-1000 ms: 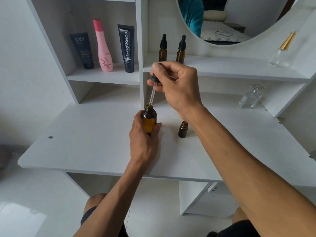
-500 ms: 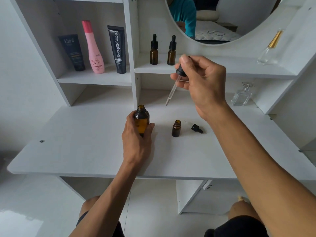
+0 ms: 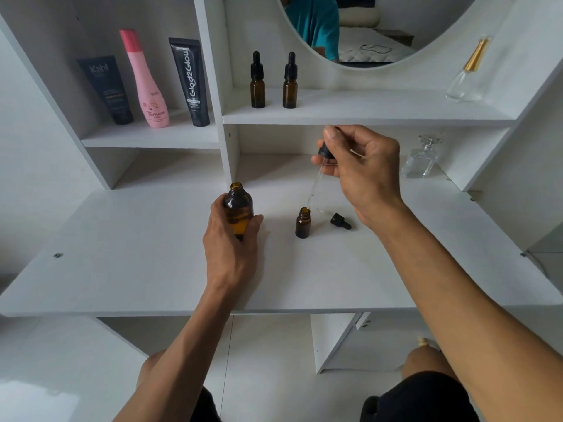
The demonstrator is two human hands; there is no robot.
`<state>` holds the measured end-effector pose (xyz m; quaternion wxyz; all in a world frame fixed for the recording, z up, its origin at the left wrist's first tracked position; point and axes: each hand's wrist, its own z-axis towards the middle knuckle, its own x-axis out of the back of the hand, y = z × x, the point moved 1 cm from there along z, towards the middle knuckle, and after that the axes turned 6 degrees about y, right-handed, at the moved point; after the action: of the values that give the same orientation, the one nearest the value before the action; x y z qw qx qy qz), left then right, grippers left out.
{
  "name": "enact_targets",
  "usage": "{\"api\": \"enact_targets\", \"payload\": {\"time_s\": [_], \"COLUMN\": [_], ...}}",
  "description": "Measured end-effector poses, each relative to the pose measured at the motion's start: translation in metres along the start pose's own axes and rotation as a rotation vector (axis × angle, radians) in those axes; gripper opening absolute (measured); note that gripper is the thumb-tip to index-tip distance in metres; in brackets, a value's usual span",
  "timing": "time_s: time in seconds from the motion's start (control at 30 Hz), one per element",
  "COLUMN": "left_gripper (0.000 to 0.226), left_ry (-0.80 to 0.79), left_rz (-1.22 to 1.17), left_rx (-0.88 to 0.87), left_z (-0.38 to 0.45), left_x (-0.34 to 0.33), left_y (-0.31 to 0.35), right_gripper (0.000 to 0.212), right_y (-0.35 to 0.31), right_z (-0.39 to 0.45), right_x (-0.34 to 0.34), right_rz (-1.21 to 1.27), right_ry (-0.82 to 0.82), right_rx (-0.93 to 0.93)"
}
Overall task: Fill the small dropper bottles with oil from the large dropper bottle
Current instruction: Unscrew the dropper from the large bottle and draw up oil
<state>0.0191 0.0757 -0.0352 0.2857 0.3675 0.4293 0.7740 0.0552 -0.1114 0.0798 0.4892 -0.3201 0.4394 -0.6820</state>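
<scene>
My left hand [image 3: 229,251] grips the large amber bottle [image 3: 238,210], which stands uncapped on the white tabletop [image 3: 137,257]. My right hand [image 3: 362,172] pinches the black bulb of the large glass dropper [image 3: 318,178]; its tip hangs just over the mouth of a small open amber bottle [image 3: 302,223]. That small bottle's own dropper cap [image 3: 338,220] lies on the table to its right. Two more small dropper bottles [image 3: 257,82] [image 3: 290,82], capped, stand on the shelf behind.
On the left shelf stand a dark tube [image 3: 106,89], a pink bottle [image 3: 147,80] and a black tube [image 3: 190,82]. Clear glass perfume bottles sit at the right [image 3: 422,159] [image 3: 467,71]. A round mirror [image 3: 365,28] hangs above. My knees show below the table edge.
My right hand lifted the dropper out of the large bottle and carried it right and down to the small open bottle's mouth. My left hand kept holding the large bottle.
</scene>
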Motion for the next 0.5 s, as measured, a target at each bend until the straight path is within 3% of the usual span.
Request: {"api": "enact_targets", "payload": {"time_s": [0.5], "left_gripper": [0.051], "left_ry": [-0.001], "left_rz": [-0.004], "left_rx": [-0.005], "left_z": [0.0005], "left_x": [-0.0012], "left_y": [-0.0033], "right_gripper": [0.011], "right_y": [0.0104], "right_z": [-0.0006], "right_x": [-0.0060], "right_rz": [-0.050], "right_ry": [-0.020], "right_rx": [0.007]}}
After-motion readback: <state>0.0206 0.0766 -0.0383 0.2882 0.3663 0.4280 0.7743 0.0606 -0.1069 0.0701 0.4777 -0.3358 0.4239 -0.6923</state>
